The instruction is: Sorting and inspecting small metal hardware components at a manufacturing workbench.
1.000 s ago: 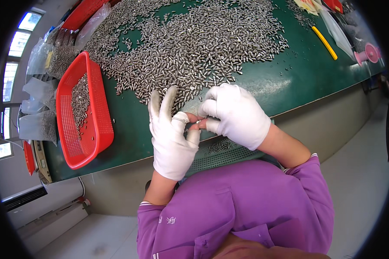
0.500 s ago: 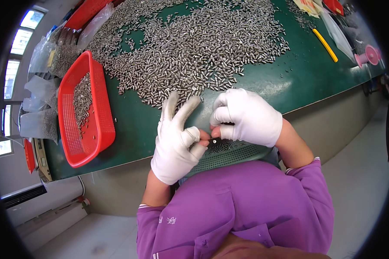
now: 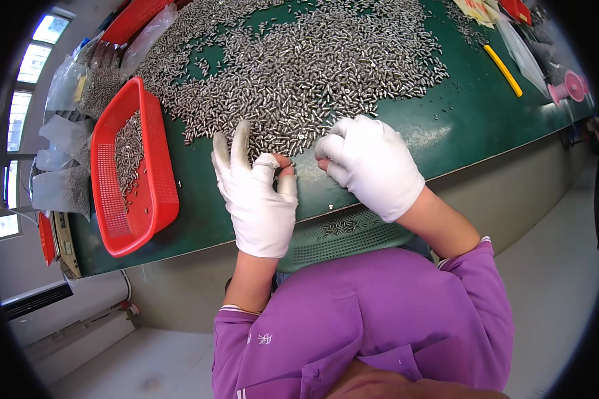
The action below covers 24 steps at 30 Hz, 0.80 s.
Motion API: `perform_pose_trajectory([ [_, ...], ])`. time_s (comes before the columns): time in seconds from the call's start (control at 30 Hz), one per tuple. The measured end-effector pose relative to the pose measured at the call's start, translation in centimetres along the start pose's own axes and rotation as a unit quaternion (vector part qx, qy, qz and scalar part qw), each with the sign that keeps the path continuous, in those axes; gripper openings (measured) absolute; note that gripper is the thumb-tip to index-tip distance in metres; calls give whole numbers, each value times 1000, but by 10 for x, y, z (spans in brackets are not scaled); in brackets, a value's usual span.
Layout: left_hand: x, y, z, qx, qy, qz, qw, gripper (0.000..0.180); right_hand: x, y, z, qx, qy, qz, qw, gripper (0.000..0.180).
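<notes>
Small shiny metal pins (image 3: pixel 299 80) lie in a wide heap on the green table. At the heap's near edge, my left hand (image 3: pixel 258 199), in a white glove with bare thumb and forefinger tips, pinches them together while its other fingers stretch out. Whatever lies in that pinch is too small to make out. Closed too, my gloved right hand (image 3: pixel 376 169) is just right of the heap's near edge, thumb against fingers; its contents are hidden. Below both hands, a green perforated basket (image 3: pixel 299 253) at the table edge holds several dark small pins (image 3: pixel 341 227).
A red plastic basket (image 3: pixel 170 193) with some pins stands on the left. Clear bags of small parts (image 3: pixel 63 193) sit beyond it. Far right are a yellow strip-shaped tool (image 3: pixel 503 70) and a pink spool (image 3: pixel 569 87). The table's front edge (image 3: pixel 459 171) runs below my hands.
Both hands have moved up from above the green basket toward the pin heap and drawn apart, the left one going leftward. The green basket's contents show more fully.
</notes>
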State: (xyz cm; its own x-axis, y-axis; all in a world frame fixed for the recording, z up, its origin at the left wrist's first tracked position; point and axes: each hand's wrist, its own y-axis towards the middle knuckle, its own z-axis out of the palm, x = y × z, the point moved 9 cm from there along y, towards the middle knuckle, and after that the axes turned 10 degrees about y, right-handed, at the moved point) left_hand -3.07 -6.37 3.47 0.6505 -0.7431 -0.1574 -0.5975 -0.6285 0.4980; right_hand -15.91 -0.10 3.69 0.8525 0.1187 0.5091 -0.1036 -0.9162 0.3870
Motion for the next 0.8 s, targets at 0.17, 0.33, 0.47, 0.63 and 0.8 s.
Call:
perform_pose_trajectory([
  [0.17, -7, 2, 3, 28, -43, 34, 998, 17, -2, -14, 0, 12, 40, 38, 998, 13],
  [0.33, -23, 4, 4, 72, -81, 72, 992, 22, -5, -15, -1, 26, 59, 70, 996, 17],
  [0.47, -23, 2, 3, 60, -93, 71, 991, 24, -3, -14, 1, 54, 71, 65, 994, 17],
  [0.63, -20, 0, 3, 52, -74, 51, 995, 24, -4, -16, 3, 62, 96, 43, 992, 16],
  [0.8, -20, -3, 3, 56, -61, 53, 995, 23, 0, -14, 0, 42, 83, 56, 994, 12],
])
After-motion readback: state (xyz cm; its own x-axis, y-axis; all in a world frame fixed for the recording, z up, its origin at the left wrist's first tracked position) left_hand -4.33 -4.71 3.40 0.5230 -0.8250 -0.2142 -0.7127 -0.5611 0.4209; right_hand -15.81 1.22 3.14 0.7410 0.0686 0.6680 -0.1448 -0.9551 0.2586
